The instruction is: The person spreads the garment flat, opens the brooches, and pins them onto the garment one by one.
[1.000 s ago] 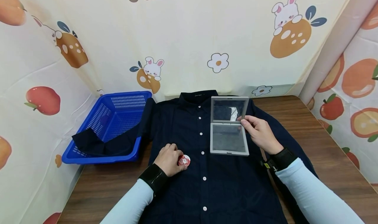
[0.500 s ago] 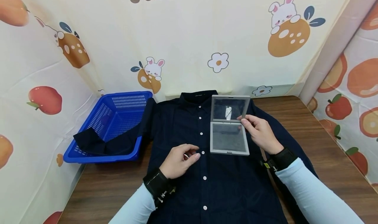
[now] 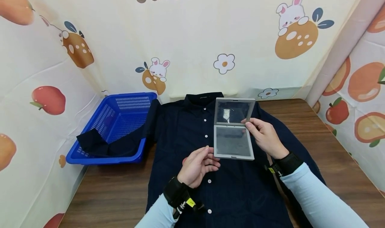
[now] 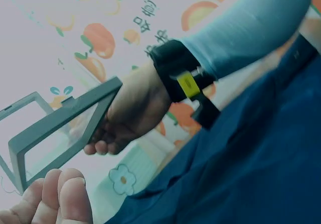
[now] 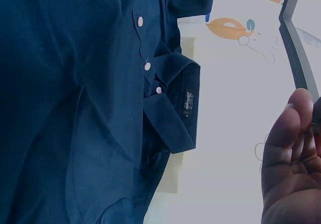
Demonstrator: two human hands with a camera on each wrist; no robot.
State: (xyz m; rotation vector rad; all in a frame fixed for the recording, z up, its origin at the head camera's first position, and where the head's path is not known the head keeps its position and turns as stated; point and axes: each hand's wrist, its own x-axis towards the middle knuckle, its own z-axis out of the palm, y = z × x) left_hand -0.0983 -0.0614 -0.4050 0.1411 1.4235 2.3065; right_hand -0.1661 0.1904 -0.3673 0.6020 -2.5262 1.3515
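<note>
A grey hinged display frame (image 3: 234, 143) with two clear panels is spread wide above the dark navy shirt (image 3: 180, 131). My right hand (image 3: 264, 134) grips its right edge near the hinge, thumb in front. At its lower left corner are the fingers of my left hand (image 3: 197, 166), loosely bent, with the thumb pointing up apart from it. Past the left hand's edge shows a sliver of a round red badge (image 3: 184, 160) on the shirt, mostly hidden. In the left wrist view the left fingertips (image 4: 74, 196) overlap the frame's near corner.
A blue plastic basket (image 3: 103, 161) stands on the left of the wooden table (image 3: 120, 194), with a shirt sleeve (image 3: 123, 144) draped into it. A fruit-and-rabbit patterned cloth (image 3: 192, 31) hangs behind the table and along both sides.
My left hand has left the red badge, turned palm inward and moved right to the frame's lower left corner. My right hand and the frame have stayed nearly still.
</note>
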